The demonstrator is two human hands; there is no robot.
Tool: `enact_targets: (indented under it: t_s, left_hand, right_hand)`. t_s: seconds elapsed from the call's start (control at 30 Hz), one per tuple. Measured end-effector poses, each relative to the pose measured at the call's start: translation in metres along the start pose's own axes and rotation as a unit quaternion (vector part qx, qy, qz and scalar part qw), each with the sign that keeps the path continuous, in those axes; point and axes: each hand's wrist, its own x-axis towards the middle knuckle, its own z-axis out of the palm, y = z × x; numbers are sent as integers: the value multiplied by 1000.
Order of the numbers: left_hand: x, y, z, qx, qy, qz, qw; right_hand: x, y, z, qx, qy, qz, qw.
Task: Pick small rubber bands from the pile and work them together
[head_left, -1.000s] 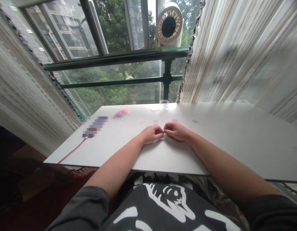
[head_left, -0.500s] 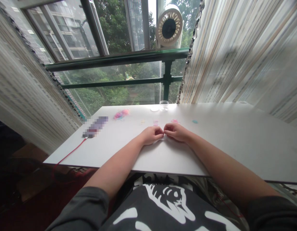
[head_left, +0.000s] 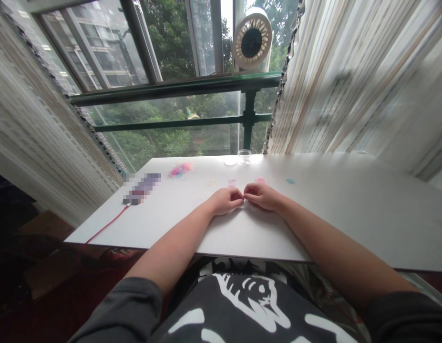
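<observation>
White, smooth tabletop (head_left: 349, 214) runs across the middle of the frame, and at its centre the left hand (head_left: 225, 201) and right hand (head_left: 264, 196) come together, fingers curled inward, tips meeting or nearly so. Whether something tiny is pinched there, I can't tell from here. Just beyond them lie a pale pink cluster (head_left: 231, 183) and a brighter pink cluster (head_left: 261, 180), with a teal cluster (head_left: 290, 181) to the right and a faint yellow cluster (head_left: 211, 182) to the left. A mixed heap (head_left: 180, 169) sits farther left, a clear container (head_left: 244, 157) at the far edge.

I'd worry about a knuckle or wrist brushing the bright pink cluster, so near the right hand, and mixing it with its neighbours. The fan (head_left: 252, 40), upper centre, could scatter such light-looking bits if it blew this way.

No brand or lettering is readable; the object at left is pixelated over.
</observation>
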Motion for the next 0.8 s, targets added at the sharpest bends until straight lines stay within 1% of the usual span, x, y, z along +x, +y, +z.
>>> enact_targets:
  t_s: [0.37, 0.6, 0.8]
  left_hand:
    - [2, -4, 1, -3, -2, 7, 1000]
    - [1, -1, 0, -10, -2, 2, 1000]
    - [1, 0, 0, -6, 13, 13, 1000]
  right_hand:
    - [0, 0, 0, -9, 7, -1, 1000]
    - [0, 3, 1, -15, 13, -9, 1000]
    - [0, 2, 1, -12, 13, -7, 1000]
